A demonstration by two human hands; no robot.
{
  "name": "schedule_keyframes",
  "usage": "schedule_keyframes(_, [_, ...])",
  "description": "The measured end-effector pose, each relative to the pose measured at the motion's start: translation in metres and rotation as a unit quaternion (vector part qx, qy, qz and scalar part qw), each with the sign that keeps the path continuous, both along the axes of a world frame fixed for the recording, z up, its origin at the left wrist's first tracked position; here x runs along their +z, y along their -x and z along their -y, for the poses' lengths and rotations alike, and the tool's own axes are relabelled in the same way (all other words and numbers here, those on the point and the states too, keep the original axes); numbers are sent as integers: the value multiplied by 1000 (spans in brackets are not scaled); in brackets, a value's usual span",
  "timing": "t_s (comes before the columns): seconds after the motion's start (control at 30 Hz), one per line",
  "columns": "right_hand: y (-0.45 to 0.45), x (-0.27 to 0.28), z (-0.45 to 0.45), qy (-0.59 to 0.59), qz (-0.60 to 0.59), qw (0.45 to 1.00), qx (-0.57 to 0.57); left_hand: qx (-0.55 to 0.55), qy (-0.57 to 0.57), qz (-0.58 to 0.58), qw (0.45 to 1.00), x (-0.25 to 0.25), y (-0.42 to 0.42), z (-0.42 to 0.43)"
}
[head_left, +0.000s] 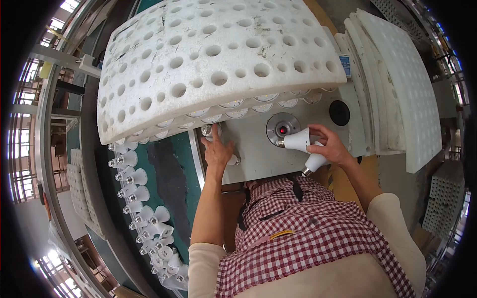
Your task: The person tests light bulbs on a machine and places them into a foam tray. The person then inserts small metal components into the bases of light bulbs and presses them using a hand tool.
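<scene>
Head view: blue label (345,66) illegible; right fingers (319,130) grip two bulbs (297,141), upper cap toward 9 o'clock; left fingers (215,131) spread, touching another (206,130).

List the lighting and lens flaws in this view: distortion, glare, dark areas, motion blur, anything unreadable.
Head view: strong fisheye bending, edges curved, corners black; windows at the borders blown out; foam block bright, its holes shaded; left hand and right hand without obvious motion blur; print on the blue label too small to read.
</scene>
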State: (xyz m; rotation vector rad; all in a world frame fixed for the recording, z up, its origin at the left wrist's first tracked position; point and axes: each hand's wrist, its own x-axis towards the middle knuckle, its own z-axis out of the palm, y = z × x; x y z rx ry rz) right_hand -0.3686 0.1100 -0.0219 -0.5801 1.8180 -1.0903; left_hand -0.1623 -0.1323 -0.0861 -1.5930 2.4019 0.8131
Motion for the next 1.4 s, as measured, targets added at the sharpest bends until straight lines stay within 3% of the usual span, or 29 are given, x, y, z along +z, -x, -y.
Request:
schedule_keyframes(0.17, [2,-5,-7,0,-3,1000,-13,-23,24,-22,999,-4,-10,4])
schedule_keyframes(0.33, [5,-2,-2,6,5,1000,-6,-123,-23,46,991,41,-11,12])
schedule_keyframes(0.4, [4,-3,0,4,5,1000,5,-285,-60,139,947,48,-2,23])
schedule_keyframes(0.43, [4,-5,1,9,5,1000,11,-282,-61,138,947,46,7,26])
schedule_keyframes(0.5, [3,-6,5,15,4,1000,19,-356,-93,323,872,37,29,27])
schedule_keyframes(0.63, [3,-4,3,29,11,999,14,-373,-76,364,850,27,36,24])
schedule_keyframes(0.7, [5,-1,0,34,9,999,9,-256,-5,108,960,34,5,17])
schedule_keyframes(0.73, [7,0,-4,48,60,997,-21,-259,-3,111,960,34,-8,10])
schedule_keyframes(0.8, [6,0,-10,63,112,990,-53,-96,-34,24,995,26,-31,0])
schedule_keyframes(0.87, [6,-1,-12,101,308,939,-117,-64,-29,2,998,4,-36,-11])
schedule_keyframes(0.9, [5,-2,-11,101,307,939,-116,-34,-23,-21,999,-8,-37,-15])
schedule_keyframes(0.97, [3,-3,-9,170,460,862,-127,-23,-11,-59,998,-23,-36,-17])
schedule_keyframes(1.07, [4,-8,-3,224,477,844,-100,10,-59,-111,992,-24,-29,-18])
schedule_keyframes(1.13, [6,-13,-4,215,441,867,-91,44,-34,-49,997,-5,-17,-22])
schedule_keyframes(1.17, [7,-14,-4,204,403,889,-79,43,-33,-49,997,-12,-18,-20])
schedule_keyframes(1.27, [5,-8,-9,203,404,886,-106,20,-30,-60,998,-30,-22,-6])
schedule_keyframes(1.4, [10,-9,-22,221,392,885,-120,-8,1,-70,998,-7,-25,-10])
